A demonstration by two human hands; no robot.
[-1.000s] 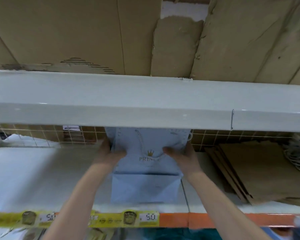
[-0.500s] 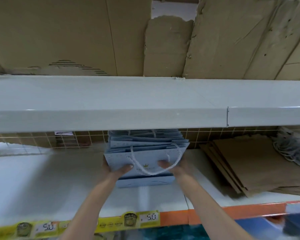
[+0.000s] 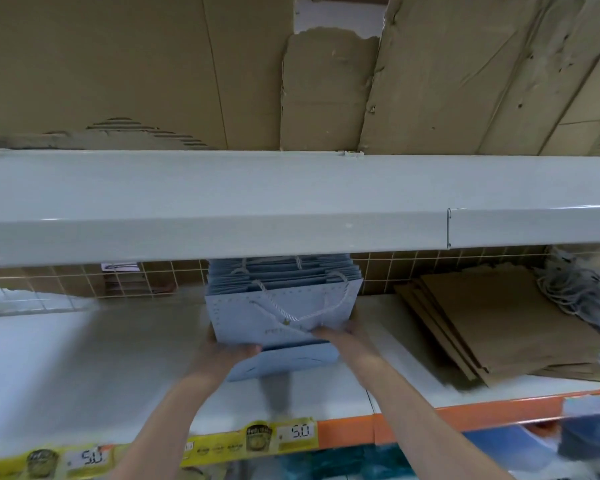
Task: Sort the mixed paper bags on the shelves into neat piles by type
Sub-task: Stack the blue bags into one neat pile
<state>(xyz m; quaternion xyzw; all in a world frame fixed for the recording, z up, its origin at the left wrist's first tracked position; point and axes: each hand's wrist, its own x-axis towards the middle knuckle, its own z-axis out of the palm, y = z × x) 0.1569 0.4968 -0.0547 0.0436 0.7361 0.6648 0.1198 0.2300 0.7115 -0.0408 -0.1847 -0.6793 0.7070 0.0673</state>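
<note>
Two hands are seen, left point(image 3: 222, 355) and right point(image 3: 340, 336). One stack of blue bags point(image 3: 281, 306) is counted, its number indistinct. One pile of brown bags point(image 3: 499, 327) is seen. Two price tags point(image 3: 300, 432) are shown.

Blue bags point(image 3: 281, 306) between both hands

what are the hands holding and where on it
Both hands, left hand and right hand, hold the stack of light blue paper bags at its lower front corners.
</note>
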